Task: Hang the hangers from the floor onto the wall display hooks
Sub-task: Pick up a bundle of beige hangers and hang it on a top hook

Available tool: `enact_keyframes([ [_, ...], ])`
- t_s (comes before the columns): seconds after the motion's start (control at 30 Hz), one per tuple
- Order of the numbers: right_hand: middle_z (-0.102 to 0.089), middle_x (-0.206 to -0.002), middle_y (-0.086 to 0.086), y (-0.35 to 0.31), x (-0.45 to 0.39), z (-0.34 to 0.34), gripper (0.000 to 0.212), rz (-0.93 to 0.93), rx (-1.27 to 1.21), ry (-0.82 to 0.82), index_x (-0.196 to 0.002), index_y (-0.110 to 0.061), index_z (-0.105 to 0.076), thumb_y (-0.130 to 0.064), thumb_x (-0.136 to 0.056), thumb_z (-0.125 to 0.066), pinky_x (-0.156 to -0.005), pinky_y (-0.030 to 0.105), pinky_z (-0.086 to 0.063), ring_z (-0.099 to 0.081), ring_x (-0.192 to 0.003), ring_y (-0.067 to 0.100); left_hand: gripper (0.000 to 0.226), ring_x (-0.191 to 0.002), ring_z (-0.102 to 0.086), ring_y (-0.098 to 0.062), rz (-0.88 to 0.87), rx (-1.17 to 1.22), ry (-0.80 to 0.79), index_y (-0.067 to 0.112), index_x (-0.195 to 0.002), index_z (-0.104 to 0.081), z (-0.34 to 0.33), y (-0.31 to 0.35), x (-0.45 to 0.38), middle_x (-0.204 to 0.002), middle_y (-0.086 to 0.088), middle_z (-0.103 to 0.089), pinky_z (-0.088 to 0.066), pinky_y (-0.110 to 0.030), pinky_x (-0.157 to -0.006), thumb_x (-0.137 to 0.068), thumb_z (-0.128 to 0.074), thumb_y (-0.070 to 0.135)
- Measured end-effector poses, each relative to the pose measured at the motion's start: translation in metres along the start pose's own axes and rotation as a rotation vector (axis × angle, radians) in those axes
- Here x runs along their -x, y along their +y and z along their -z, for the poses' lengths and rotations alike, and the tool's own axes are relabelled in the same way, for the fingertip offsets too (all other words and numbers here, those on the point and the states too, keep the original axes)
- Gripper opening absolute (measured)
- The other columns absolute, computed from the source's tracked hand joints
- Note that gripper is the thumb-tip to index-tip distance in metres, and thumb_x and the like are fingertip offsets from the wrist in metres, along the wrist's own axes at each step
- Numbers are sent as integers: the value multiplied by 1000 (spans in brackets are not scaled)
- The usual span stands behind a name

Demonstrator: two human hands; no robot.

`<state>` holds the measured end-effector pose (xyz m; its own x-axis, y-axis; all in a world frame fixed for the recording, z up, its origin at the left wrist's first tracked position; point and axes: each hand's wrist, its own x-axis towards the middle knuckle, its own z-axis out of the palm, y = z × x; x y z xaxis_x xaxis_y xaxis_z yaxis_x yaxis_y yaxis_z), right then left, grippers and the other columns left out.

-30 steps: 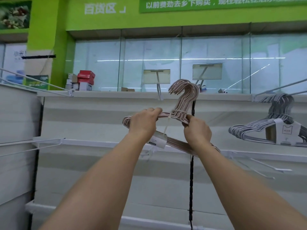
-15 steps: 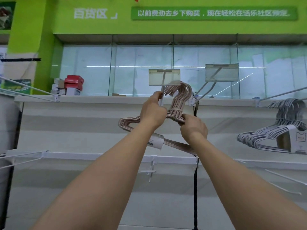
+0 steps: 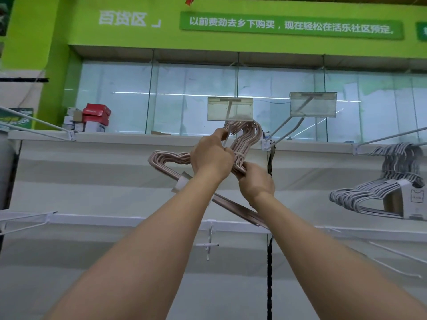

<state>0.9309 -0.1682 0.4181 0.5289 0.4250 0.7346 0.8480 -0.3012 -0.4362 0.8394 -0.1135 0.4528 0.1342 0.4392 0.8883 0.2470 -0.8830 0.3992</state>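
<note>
a: right, what's biggest in my feed?

b: well, the white wall display [image 3: 115, 181] fills most of it, with a green sign band [image 3: 231, 38] above and glass panels behind. off to the right a bundle of grey hangers [image 3: 379, 192] hangs on a wall hook.

a: and the pink hangers?

b: i see the pink hanger bundle [image 3: 245, 144] raised in front of the panel, its hooks just under a clear price tag holder [image 3: 230, 108] on a white display hook [image 3: 227, 135].

a: hands?

b: my left hand [image 3: 211, 155] has its fingers curled around the bundle near the necks, thumb up by the white hook. my right hand [image 3: 255, 181] grips the bundle's base from below.
</note>
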Motion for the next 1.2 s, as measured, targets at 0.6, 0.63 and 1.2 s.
enact_keyframes([
  [0.6,-62,-119,7,-24,2,2,24,15,114,-142,-119,-13,-53,-21,-96,-48,-82,31,-45,-59,-111,28,45,-124,-48,-18,-160,-4,-132,38,-122,-55,-2,4,12,-133,5,-55,-35,-36,-106,-80,-53,23],
  [0.63,-60,-122,7,-25,2,5,28,15,69,-176,-122,-11,-51,-20,-96,-50,-89,31,-45,-57,-116,27,46,-126,-44,-17,-204,-60,-132,39,-123,-53,-4,9,14,-135,6,-53,-30,-35,-108,-81,-53,22],
  [1.2,-63,-111,8,2,-9,11,25,222,443,-123,-113,-19,-61,-9,-94,-47,-71,33,-39,-58,-102,32,67,-136,-34,-24,178,269,-124,21,-148,-28,8,-19,-19,-149,-3,-35,-33,-38,-110,-88,-58,15],
])
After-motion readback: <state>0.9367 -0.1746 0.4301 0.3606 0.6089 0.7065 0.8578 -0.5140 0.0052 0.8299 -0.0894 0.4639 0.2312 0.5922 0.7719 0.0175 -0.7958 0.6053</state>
